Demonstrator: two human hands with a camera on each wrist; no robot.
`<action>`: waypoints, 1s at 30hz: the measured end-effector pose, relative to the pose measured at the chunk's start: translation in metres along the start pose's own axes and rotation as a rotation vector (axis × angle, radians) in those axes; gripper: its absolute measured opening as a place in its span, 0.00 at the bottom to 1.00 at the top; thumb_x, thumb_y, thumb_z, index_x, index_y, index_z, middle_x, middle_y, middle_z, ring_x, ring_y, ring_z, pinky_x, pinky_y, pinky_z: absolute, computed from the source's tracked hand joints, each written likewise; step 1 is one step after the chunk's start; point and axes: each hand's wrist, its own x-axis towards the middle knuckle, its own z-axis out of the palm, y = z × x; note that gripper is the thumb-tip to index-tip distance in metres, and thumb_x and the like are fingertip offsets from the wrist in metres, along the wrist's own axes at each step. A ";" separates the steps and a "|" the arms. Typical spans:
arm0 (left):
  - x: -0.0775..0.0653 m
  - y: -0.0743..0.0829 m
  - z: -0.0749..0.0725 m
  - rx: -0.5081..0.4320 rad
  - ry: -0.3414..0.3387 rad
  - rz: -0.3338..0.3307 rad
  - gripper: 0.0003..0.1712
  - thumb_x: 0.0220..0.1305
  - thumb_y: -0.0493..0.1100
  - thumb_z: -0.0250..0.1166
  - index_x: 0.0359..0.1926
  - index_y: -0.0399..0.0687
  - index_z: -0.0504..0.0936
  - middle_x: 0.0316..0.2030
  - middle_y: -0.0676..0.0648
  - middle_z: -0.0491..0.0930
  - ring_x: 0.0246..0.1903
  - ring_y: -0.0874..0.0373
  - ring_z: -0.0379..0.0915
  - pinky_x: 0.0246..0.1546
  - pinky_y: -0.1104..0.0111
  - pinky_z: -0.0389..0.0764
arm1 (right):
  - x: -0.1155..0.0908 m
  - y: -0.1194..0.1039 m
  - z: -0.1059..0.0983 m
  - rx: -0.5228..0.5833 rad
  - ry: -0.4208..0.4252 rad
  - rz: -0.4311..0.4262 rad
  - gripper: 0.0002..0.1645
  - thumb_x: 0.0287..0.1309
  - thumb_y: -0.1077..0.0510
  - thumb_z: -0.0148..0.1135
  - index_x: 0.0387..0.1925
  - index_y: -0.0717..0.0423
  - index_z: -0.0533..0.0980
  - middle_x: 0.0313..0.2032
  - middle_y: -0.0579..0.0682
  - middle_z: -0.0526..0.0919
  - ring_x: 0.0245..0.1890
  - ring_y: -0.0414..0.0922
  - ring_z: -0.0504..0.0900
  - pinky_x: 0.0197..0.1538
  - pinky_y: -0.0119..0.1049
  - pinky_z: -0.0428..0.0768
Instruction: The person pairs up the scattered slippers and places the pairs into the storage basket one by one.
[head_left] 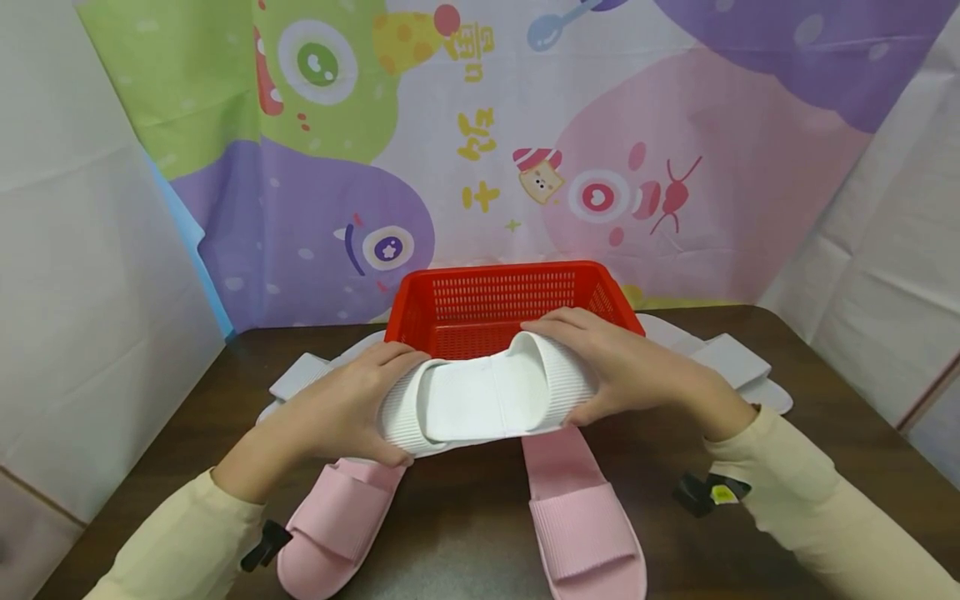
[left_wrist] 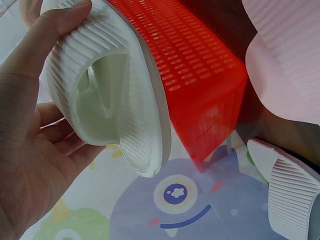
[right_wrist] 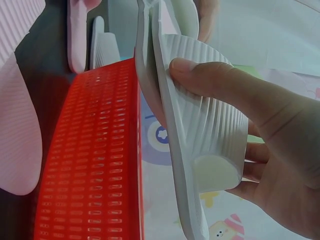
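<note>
My left hand (head_left: 348,404) grips a white slipper (head_left: 405,408) by its ribbed strap, thumb on the near side and fingers round the far side. A second white slipper (head_left: 558,379) is held the same way in my right hand (head_left: 611,358). The two slippers meet in the middle with their straps at opposite ends, raised in front of the red basket (head_left: 517,271). In the right wrist view the ribbed strap (right_wrist: 205,90) of the right one lies under my thumb, and the soles overlap. Below the hands, a pink slipper (head_left: 337,521) lies at left and another pink slipper (head_left: 585,529) at right.
A pale slipper (head_left: 300,375) lies on the dark wooden table (head_left: 465,525) left of the basket, partly behind my left hand. Another pale slipper (head_left: 731,362) lies at the right, partly behind my right arm. A cartoon-printed cloth (head_left: 480,100) hangs behind the table.
</note>
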 end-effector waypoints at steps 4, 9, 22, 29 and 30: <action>0.000 0.000 0.001 -0.003 0.001 0.003 0.53 0.27 0.53 0.81 0.60 0.44 0.72 0.54 0.48 0.75 0.53 0.55 0.71 0.49 0.62 0.82 | 0.000 0.000 0.000 0.004 0.001 -0.006 0.61 0.29 0.47 0.81 0.68 0.50 0.62 0.61 0.46 0.70 0.60 0.43 0.67 0.56 0.42 0.80; 0.001 0.001 0.001 -0.007 -0.004 0.002 0.54 0.27 0.53 0.81 0.61 0.43 0.71 0.55 0.46 0.75 0.53 0.54 0.70 0.49 0.61 0.82 | 0.002 0.001 0.000 0.002 0.005 -0.012 0.61 0.29 0.46 0.81 0.68 0.49 0.62 0.61 0.46 0.70 0.60 0.42 0.67 0.55 0.42 0.80; 0.002 0.002 0.001 -0.007 -0.017 -0.007 0.54 0.28 0.54 0.81 0.61 0.44 0.71 0.56 0.47 0.75 0.55 0.54 0.70 0.51 0.61 0.82 | 0.002 -0.001 -0.001 0.000 0.005 -0.010 0.61 0.28 0.46 0.82 0.68 0.50 0.62 0.60 0.47 0.71 0.59 0.44 0.68 0.56 0.44 0.80; 0.003 0.003 0.003 -0.003 -0.010 0.005 0.54 0.27 0.53 0.81 0.61 0.43 0.71 0.55 0.46 0.75 0.54 0.53 0.70 0.50 0.60 0.82 | 0.001 -0.001 0.000 0.001 0.014 -0.024 0.62 0.27 0.47 0.82 0.68 0.51 0.63 0.60 0.47 0.71 0.59 0.44 0.68 0.55 0.44 0.80; 0.002 0.004 0.002 -0.003 -0.010 0.005 0.54 0.27 0.53 0.81 0.61 0.43 0.71 0.55 0.46 0.75 0.54 0.53 0.70 0.50 0.61 0.82 | 0.001 -0.001 0.000 0.003 0.011 -0.021 0.62 0.27 0.47 0.82 0.68 0.51 0.63 0.60 0.47 0.71 0.59 0.44 0.68 0.55 0.44 0.80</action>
